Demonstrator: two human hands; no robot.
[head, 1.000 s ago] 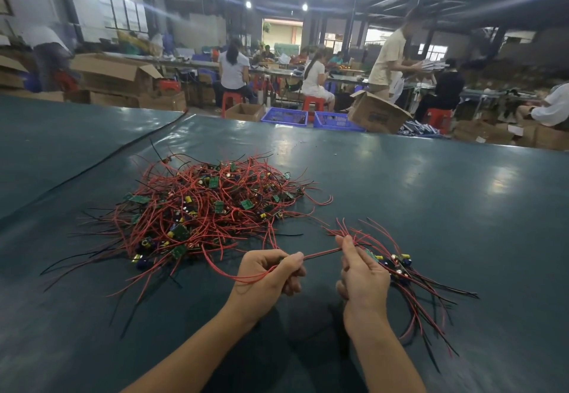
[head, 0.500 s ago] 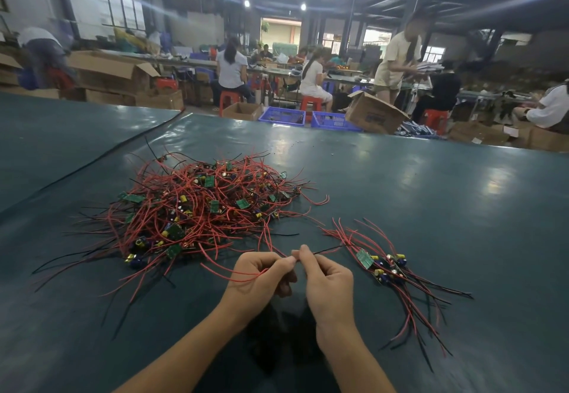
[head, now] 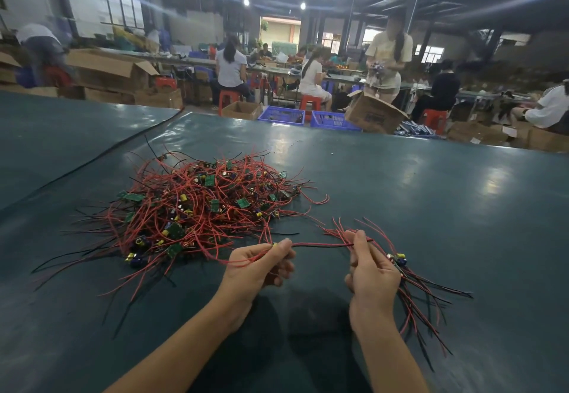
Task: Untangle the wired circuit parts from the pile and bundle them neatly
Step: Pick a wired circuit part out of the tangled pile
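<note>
left hand (head: 258,269) pinches a red-black wire (head: 320,245), right hand (head: 372,275) grips its other end plus the bundle (head: 426,292). the pile (head: 197,207) sits on the bench (head: 415,195), just left. blue crates (head: 281,118) behind, contents unclear.

The table cover (head: 431,207) under the left hand (head: 258,264) and right hand (head: 372,272) is a smooth, slightly glossy sheet. The wire (head: 320,244) between the hands has a smooth plastic coat. Left of the left hand, the boards (head: 175,231) look matt green. Far beyond the hands, the box (head: 374,116) is dull brown cardboard.
</note>
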